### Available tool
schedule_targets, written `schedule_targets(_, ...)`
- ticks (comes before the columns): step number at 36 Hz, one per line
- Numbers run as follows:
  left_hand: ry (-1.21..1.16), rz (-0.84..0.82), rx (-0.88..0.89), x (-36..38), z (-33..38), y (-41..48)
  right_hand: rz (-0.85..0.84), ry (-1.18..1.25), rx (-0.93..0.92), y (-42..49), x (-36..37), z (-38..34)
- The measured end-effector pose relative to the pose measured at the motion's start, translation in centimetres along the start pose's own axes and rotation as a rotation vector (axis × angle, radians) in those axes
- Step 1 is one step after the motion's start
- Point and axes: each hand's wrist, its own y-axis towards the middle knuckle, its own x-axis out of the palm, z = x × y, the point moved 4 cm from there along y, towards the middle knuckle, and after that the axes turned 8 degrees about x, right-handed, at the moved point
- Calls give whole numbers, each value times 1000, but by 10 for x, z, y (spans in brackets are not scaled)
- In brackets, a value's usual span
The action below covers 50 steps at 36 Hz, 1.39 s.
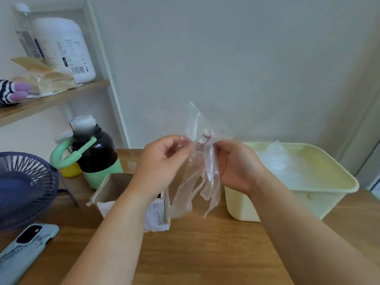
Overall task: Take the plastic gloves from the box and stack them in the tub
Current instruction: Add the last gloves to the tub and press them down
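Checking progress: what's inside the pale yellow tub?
Clear plastic gloves lie heaped inside the pale yellow plastic tub. The right hand covers its near left corner.

Box (115, 188) mid-desk (205, 254), tub (329, 199) to its right, a glove (197, 171) held above the gap between them.

The left hand (162, 161) and right hand (236, 163) pinch the glove from either side, over the box's right edge. A heap of gloves (281, 159) lies in the tub. Behind the box stands a flask (96, 155); left of it a fan (24, 186), with a phone (26, 249) in front. A jug (67, 48) sits on the shelf (51, 99) at the far left.
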Motion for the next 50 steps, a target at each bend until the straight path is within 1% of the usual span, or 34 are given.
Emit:
schedule_targets(3,30,24,8,7,1,7,90,-146,-40,-13,-15,-14)
schedule_targets(5,42,9,-9,13,3,16,110,-181,-106,-22,-22,-30)
schedule_targets(7,112,-23,-15,20,8,25,125,-195,-148,-33,-22,-46)
schedule_targets(8,147,-48,-7,22,10,28,161,-237,-154,-37,-23,-52)
schedule_targets(10,187,-110,12,30,17,35,232,-367,-173,-48,-25,-67)
schedule_targets(13,286,-222,67,44,28,45,292,-664,-170,-64,-28,-83)
schedule_targets(15,345,-252,93,53,34,52,406,-860,-144,-70,-33,-89)
schedule_targets(16,364,-240,89,54,36,55,458,-899,-142,-70,-35,-90)
schedule_targets(17,394,-215,89,58,38,59,510,-889,-157,-71,-39,-94)
schedule_targets(18,477,-170,106,60,39,62,552,-845,-156,-72,-43,-97)
schedule_targets(20,855,-18,206,64,42,65,578,-698,-137,-73,-53,-100)
schedule_targets(21,998,84,288,67,46,63,583,-635,-126,-75,-59,-103)
schedule_targets(22,1044,159,374,72,51,60,589,-589,-113,-77,-65,-105)
schedule_targets(23,1019,196,476,80,54,57,593,-552,-101,-78,-72,-107)
schedule_targets(24,963,181,581,89,56,54,607,-527,-85,-80,-81,-108)
schedule_targets(25,889,100,663,99,55,53,629,-509,-69,-81,-90,-109)
schedule_targets(26,789,-36,676,111,52,53,664,-499,-50,-82,-99,-109)
schedule_targets(27,681,-194,605,120,46,53,699,-492,-34,-83,-109,-108)
schedule_targets(28,604,-383,467,130,37,51,739,-496,-15,-84,-117,-107)
schedule_targets(30,609,-707,187,145,16,44,824,-577,7,-86,-130,-105)
schedule_targets(31,649,-815,89,151,7,41,871,-648,18,-87,-137,-105)
schedule_targets(33,731,-924,-2,161,-5,37,940,-791,60,-89,-150,-104)
schedule_targets(34,786,-957,1,165,-8,37,963,-880,78,-90,-156,-104)
schedule_targets(37,950,-1059,74,178,-17,42,1054,-1375,108,-95,-162,-109)
schedule_targets(38,977,-1079,85,180,-17,43,1080,-1520,74,-96,-159,-111)
schedule_targets(40,1026,-1130,104,188,-16,43,1126,-1710,-66,-100,-150,-114)
schedule_targets(42,1066,-1135,127,195,-16,45,1116,-1867,-356,-101,-136,-117)
schedule_targets(43,1079,-1129,145,198,-17,46,1071,-1904,-499,-102,-129,-118)
schedule_targets(44,1089,-1121,164,201,-17,47,1001,-1909,-572,-101,-124,-119)
schedule_targets(45,1093,-1112,178,203,-19,47,916,-1897,-528,-99,-120,-119)
schedule_targets(46,1082,-1083,189,204,-19,47,831,-1861,-411,-96,-119,-117)
schedule_targets(47,1058,-1034,193,203,-18,47,741,-1837,-229,-92,-123,-112)
schedule_targets(48,1019,-948,215,199,-15,48,682,-1835,-70,-89,-128,-109)
schedule_targets(50,942,-664,363,185,0,51,608,-1850,107,-85,-138,-101)
